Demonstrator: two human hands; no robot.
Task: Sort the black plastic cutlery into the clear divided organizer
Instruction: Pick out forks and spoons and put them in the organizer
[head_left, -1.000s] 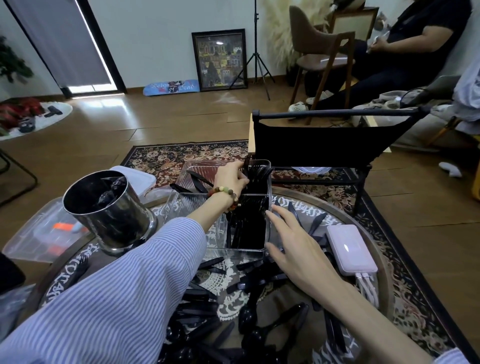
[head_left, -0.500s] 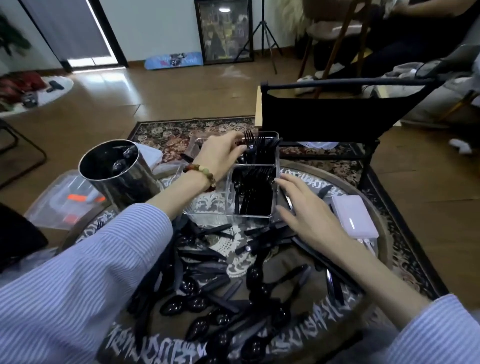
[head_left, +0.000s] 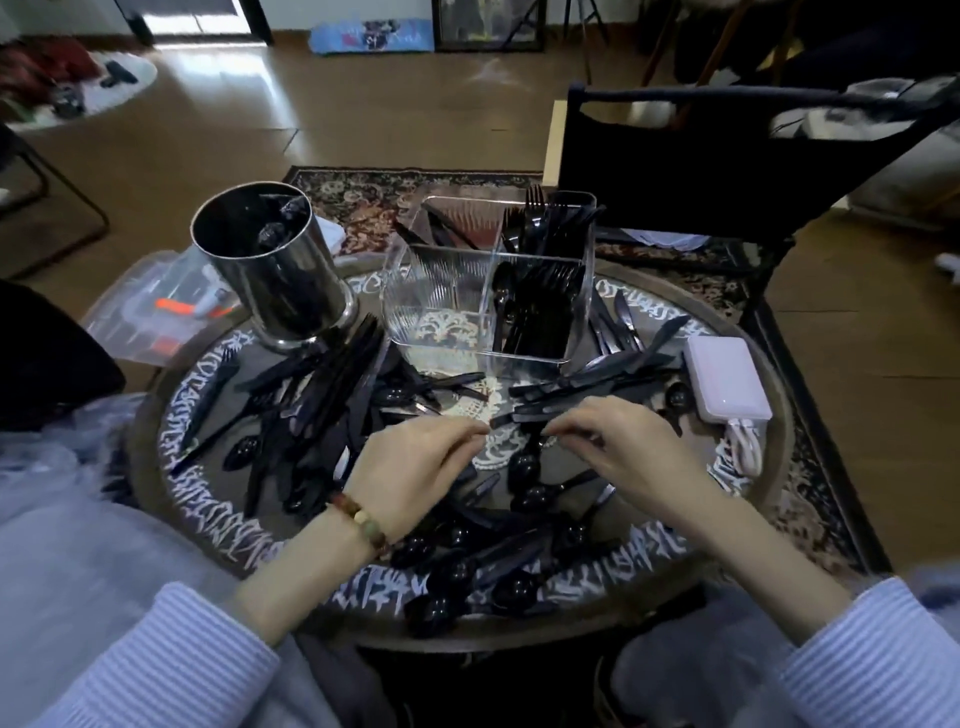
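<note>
The clear divided organizer (head_left: 441, 306) stands at the far side of the round patterned tray (head_left: 156, 426). Its right compartments hold black forks (head_left: 545, 312); the near left one looks empty. Loose black cutlery (head_left: 311, 405) covers the tray, with spoons (head_left: 457, 571) nearest me. My left hand (head_left: 415, 467), wearing a bead bracelet, has its fingers curled and pinches the end of a black handle (head_left: 501, 421) at the tray's middle. My right hand (head_left: 628, 452) is close beside it, fingertips curled onto a spoon's handle (head_left: 530, 457).
A steel cylinder (head_left: 270, 270) holding black cutlery stands at the tray's left back. A white power bank (head_left: 724, 376) with a cable lies at the right rim. A black fabric rack (head_left: 701, 156) rises behind the organizer. A clear plastic box (head_left: 150, 312) sits left of the tray.
My left hand has left the organizer and come back to the tray's middle. My right hand has drawn nearer to it over the pile. The view has tilted down.
</note>
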